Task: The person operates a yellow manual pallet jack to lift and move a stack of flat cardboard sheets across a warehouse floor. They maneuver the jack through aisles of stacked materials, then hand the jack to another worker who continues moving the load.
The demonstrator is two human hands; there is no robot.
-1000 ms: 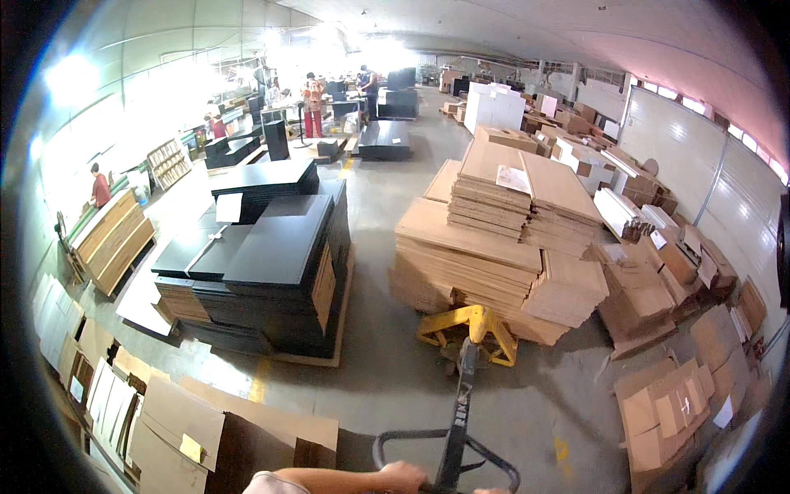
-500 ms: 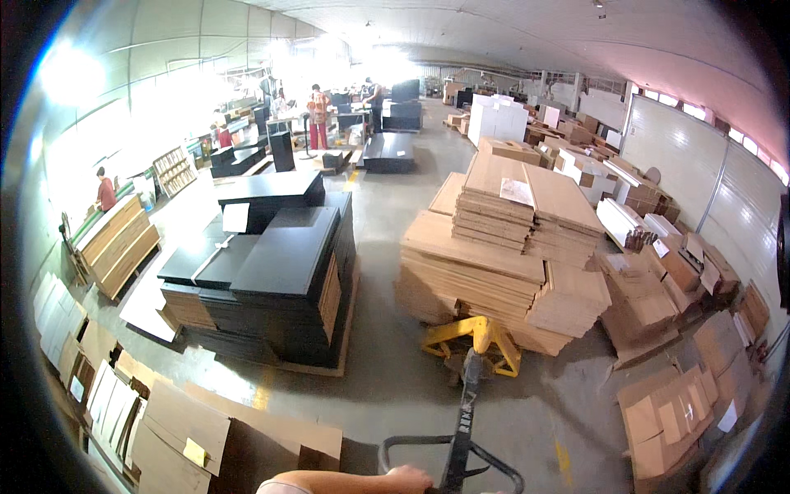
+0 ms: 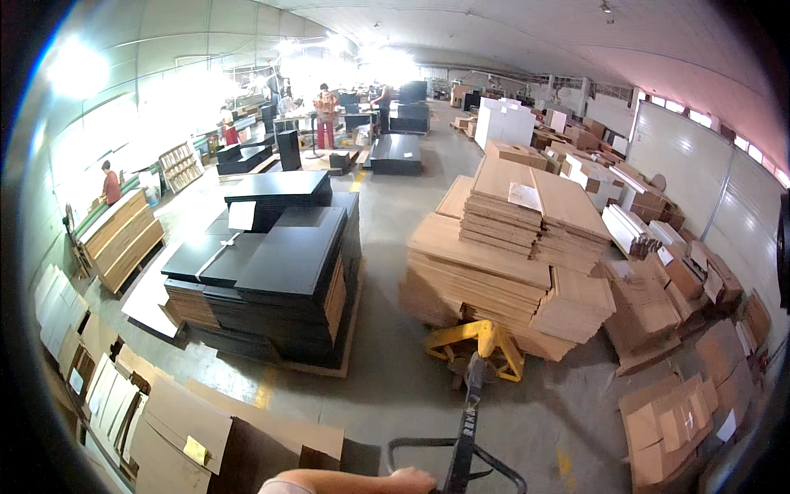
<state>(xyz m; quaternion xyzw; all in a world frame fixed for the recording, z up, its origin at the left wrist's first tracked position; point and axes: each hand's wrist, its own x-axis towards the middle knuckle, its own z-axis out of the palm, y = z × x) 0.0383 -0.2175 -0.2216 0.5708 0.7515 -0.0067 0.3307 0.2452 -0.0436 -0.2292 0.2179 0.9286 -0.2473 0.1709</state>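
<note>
A yellow pallet jack is held by its black loop handle, forks under a tall load of tan fibreboard sheets.

At the lower edge, the left hand (image 3: 409, 480) is seen clenched on the black loop handle (image 3: 455, 461); the right hand is out of view, so its state cannot be told. Ahead of the handle, the yellow pallet jack (image 3: 480, 346) sits under the stacked tan fibreboard sheets (image 3: 506, 263) — uneven, stepped tiers, some overhanging. A sharp pull or turn could probably shift the upper sheets. Left of the jack, a stack of black panels (image 3: 284, 280) narrows the aisle — clipping is a risk.
</note>
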